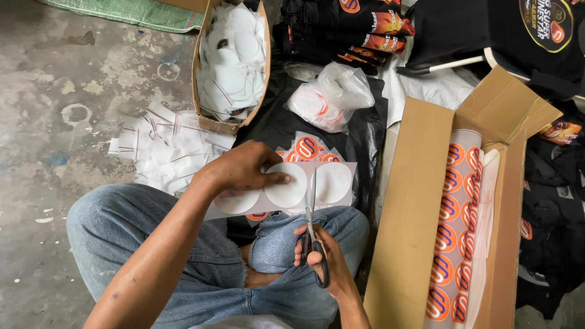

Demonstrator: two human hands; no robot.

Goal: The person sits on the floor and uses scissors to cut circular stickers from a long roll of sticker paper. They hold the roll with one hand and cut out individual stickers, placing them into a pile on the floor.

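Your left hand point(247, 170) sits in the middle of the frame, fingers closed on a grey strip of backing film bearing white round stickers point(298, 186); three white circles show on that strip, one partly under your palm, one under your fingertips, one free at the right end. Your right hand point(323, 259), lower centre, has its fingers threaded through the black loops of one pair of steel-bladed scissors point(313, 228); the blades point up the frame, nearly together, and cross the strip between the second and third circle. Both hands work above your crossed legs in blue denim jeans point(183, 244).

Just beyond the strip, on a black plastic sheet point(359, 146), lies a small pile of orange-and-white round printed stickers point(308, 149); about four faces show, the rest hidden. At upper centre stands one narrow open brown cardboard box point(210, 122) heaped with white cut-out discs, too many to count. Left of it, on the grey concrete floor point(55, 152), lies a scatter of white paper offcuts with thin red lines point(164, 149). One clear plastic bag holding orange-printed pieces point(332, 94) rests in the upper middle.

At the right of the frame, one long open brown cardboard carton point(414, 213) holds a printed sheet of orange round logos point(454, 225) in two columns, roughly seven rows visible. Folded black printed shirts point(359, 27) stack along the top right edge.
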